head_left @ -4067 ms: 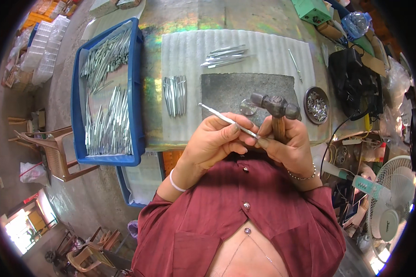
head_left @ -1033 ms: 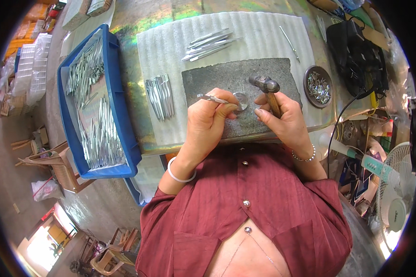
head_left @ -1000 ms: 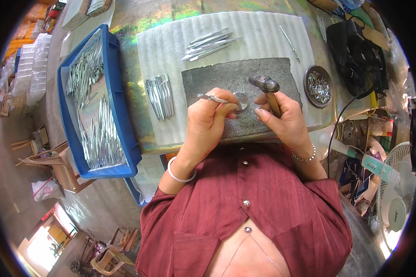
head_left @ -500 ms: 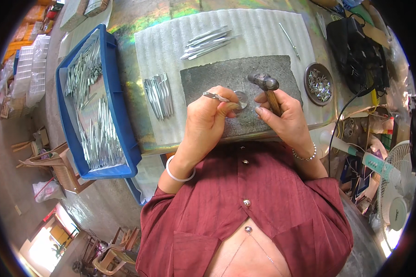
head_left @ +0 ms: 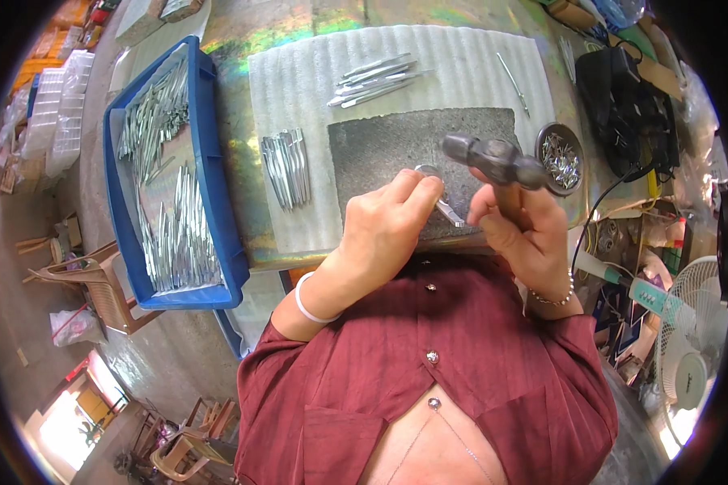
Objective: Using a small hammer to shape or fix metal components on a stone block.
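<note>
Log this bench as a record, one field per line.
Left hand: holding a slim metal piece over the dark slab
Right hand: gripping the hammer by its handle
Foam sheet: white, under the slab, bearing two metal bundles
Blue tray: left of the foam sheet, holding many slim rods
Round dish: right of the slab, holding small metal parts

Maroon shirt [head_left: 364, 339] — shiny buttons [head_left: 433, 356], white bangle [head_left: 301, 301], beaded bracelet [head_left: 555, 303]

A hammer [head_left: 497, 162] (dark-headed) hovers near 1 slim silvery piece [head_left: 450, 213].
</note>
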`<move>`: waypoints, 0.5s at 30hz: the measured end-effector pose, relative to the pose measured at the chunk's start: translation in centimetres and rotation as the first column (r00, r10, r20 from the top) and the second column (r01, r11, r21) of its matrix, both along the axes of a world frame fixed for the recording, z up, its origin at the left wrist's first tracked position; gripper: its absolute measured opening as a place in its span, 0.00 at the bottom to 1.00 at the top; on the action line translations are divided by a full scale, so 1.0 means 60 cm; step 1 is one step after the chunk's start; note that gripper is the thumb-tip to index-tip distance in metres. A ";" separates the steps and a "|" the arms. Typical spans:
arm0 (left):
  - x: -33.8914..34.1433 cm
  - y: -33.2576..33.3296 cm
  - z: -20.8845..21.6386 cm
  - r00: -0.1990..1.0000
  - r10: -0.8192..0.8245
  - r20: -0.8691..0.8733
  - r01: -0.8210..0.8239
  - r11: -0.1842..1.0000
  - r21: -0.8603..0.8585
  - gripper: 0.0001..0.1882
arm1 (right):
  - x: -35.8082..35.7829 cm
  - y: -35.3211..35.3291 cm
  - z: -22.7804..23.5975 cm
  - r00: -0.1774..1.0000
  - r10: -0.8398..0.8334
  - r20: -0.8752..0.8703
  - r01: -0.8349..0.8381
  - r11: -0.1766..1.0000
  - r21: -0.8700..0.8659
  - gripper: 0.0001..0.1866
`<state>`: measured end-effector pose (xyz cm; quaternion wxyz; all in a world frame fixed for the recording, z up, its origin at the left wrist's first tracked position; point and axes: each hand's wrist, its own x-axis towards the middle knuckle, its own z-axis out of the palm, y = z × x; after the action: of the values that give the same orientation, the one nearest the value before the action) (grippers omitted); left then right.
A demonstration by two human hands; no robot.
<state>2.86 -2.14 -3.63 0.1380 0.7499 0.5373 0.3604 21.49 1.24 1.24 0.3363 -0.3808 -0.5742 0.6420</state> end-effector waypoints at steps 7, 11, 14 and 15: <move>-0.013 -0.003 -0.037 0.987 -0.132 -0.090 0.130 0.991 -0.035 0.11 | -0.039 0.038 0.064 0.922 0.193 0.335 -0.364 0.725 0.585 0.17; -0.013 0.003 -0.024 0.982 -0.136 0.131 0.140 0.990 -0.024 0.11 | -0.054 0.040 0.067 0.891 0.169 0.421 -0.427 0.625 0.654 0.16; -0.012 0.003 -0.022 0.984 -0.129 0.119 0.133 0.991 -0.026 0.11 | -0.058 0.041 0.070 0.872 0.195 0.449 -0.466 0.611 0.640 0.17; -0.013 0.003 -0.020 0.985 -0.126 0.121 0.130 0.991 -0.025 0.11 | -0.059 0.041 0.070 0.870 0.197 0.451 -0.469 0.609 0.639 0.17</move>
<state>2.08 -1.95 -4.80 0.2048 0.7576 0.4847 0.3862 17.97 3.69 5.46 0.2292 -0.2015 -0.8915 0.3349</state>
